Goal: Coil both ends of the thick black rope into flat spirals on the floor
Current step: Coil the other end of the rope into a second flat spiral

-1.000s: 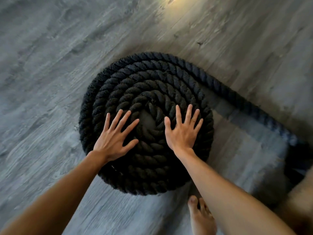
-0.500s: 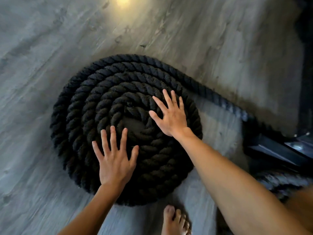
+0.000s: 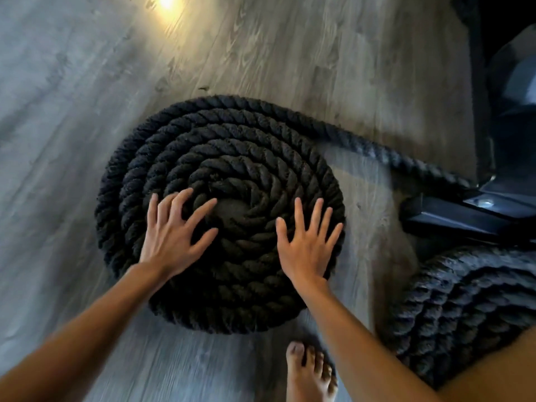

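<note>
A thick black rope lies wound in a flat spiral [image 3: 220,158] on the grey wood floor in the middle of the view. Its free length [image 3: 385,152] runs from the spiral's far edge to the right, toward a black metal base. My left hand [image 3: 174,230] rests flat on the spiral's near left, fingers spread toward the centre. On the near right turns my right hand [image 3: 307,245] lies flat with fingers spread. Neither hand grips anything. A second rope coil [image 3: 464,303] lies at the lower right, partly hidden by my leg.
A black metal frame base [image 3: 452,216] sits at the right, between the two coils. My bare foot [image 3: 310,372] stands on the floor just below the spiral. A lamp glare [image 3: 166,1] shows on the grey floor at the top.
The spiral has turned under my palms. My left hand moved up toward the centre and my right hand slid down to the near right edge. The second coil came into view at the right.
</note>
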